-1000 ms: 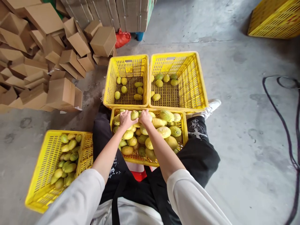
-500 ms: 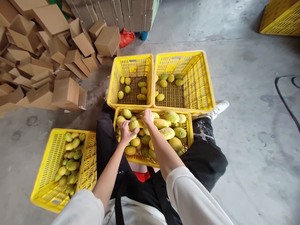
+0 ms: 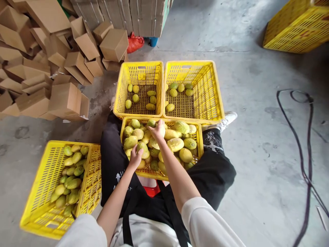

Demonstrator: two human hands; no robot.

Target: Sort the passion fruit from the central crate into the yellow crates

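Note:
My left hand (image 3: 135, 157) is closed around a green-yellow papaya (image 3: 143, 150) at the front left of the near yellow crate (image 3: 200, 142). My right hand (image 3: 157, 131) reaches over the fruit at the back middle of this crate, its thumb spread away from the fingers. A greenish papaya (image 3: 151, 123) lies just beyond the thumb; the fingertips are partly hidden. Several yellow and green papayas fill the near crate, among them a large pale yellow one (image 3: 175, 144) right of my right forearm.
Behind stand a left crate (image 3: 117, 92) and a right crate (image 3: 219, 99), each with several papayas. Another crate (image 3: 33, 199) with papayas sits at the left. Cardboard boxes (image 3: 64, 99) pile up far left. A black cable (image 3: 309, 154) lies on the floor, right.
My left hand has moved lower, toward me, with a papaya in it. My right thumb has spread out from the fingers. The whole view has shifted slightly right.

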